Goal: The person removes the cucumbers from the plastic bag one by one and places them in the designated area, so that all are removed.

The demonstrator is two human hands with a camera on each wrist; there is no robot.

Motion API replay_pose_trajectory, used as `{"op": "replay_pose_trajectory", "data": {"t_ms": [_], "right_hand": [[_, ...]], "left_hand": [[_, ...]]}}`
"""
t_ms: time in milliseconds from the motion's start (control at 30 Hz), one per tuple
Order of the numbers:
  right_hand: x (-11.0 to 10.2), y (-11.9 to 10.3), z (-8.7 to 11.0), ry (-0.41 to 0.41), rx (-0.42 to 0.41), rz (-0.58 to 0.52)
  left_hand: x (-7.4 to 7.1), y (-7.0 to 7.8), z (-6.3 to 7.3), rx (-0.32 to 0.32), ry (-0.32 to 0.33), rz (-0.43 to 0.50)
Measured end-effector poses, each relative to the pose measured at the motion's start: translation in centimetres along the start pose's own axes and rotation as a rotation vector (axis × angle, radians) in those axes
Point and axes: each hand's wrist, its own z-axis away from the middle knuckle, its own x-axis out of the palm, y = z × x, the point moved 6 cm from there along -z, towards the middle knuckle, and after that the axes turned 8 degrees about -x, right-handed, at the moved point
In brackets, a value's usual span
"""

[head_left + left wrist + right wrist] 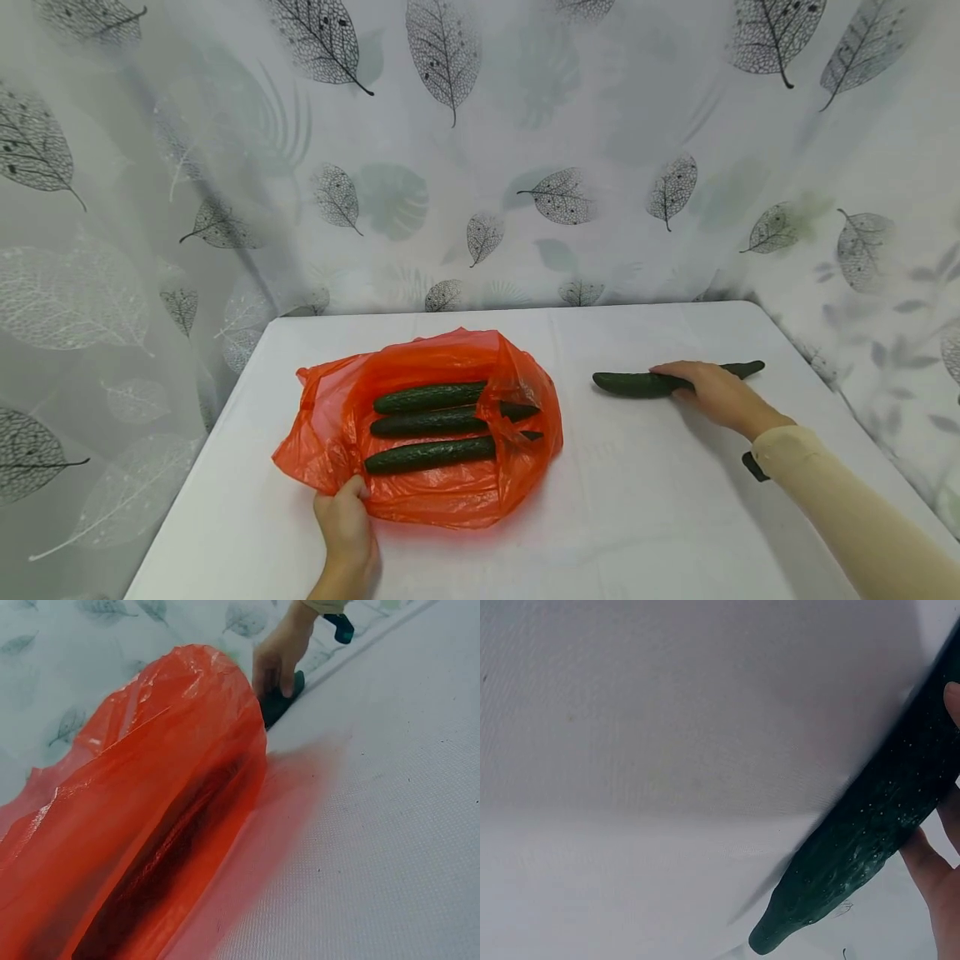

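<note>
An orange-red plastic bag [427, 510] lies spread on the white table, its mouth toward the left. Inside it three dark green cucumbers lie side by side, the middle cucumber [420, 422] between the two others; folds of film cover their right ends. At the bag's near left edge my left hand [347, 525] pinches the film between thumb and fingers. On the right, my right hand [708, 394] grips a single cucumber [632, 384] round its middle from above. The right wrist view shows this cucumber [855, 840] close up, with fingers [928, 862] along its side.
The white table [600, 517] carries the bag at left and the single cucumber at right. Behind it hangs a pale leaf-patterned curtain [495, 150], which also runs along both sides. A dark band [754, 467] sits at my right wrist below the sleeve.
</note>
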Motion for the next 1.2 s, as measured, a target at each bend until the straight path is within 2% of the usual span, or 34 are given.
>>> {"op": "replay_pose_trajectory", "data": {"t_ms": [367, 467, 633, 800, 933, 1200], "right_hand": [[0.4, 0.1, -0.1, -0.062, 0.116, -0.036], [0.3, 0.1, -0.2, -0.051, 0.139, -0.037], [-0.5, -0.9, -0.9, 0.023, 0.146, -0.009], [-1.5, -2.7, -2.3, 0.131, 0.142, -0.020], [-2.0, -4.5, -3.4, 0.172, 0.146, -0.044], [-2.5, -10.5, -6.3, 0.263, 0.029, -0.011]], "left_hand": [[0.1, -0.2, 0.2, -0.020, 0.001, 0.018], [0.2, -0.2, 0.2, -0.021, -0.002, 0.028], [0.4, -0.2, 0.2, -0.023, -0.005, 0.044], [0.4, -0.2, 0.3, -0.020, -0.015, 0.053], [0.4, -0.2, 0.4, -0.016, -0.022, 0.065], [0.1, -0.1, 0.4, -0.038, -0.012, 0.054]]}}
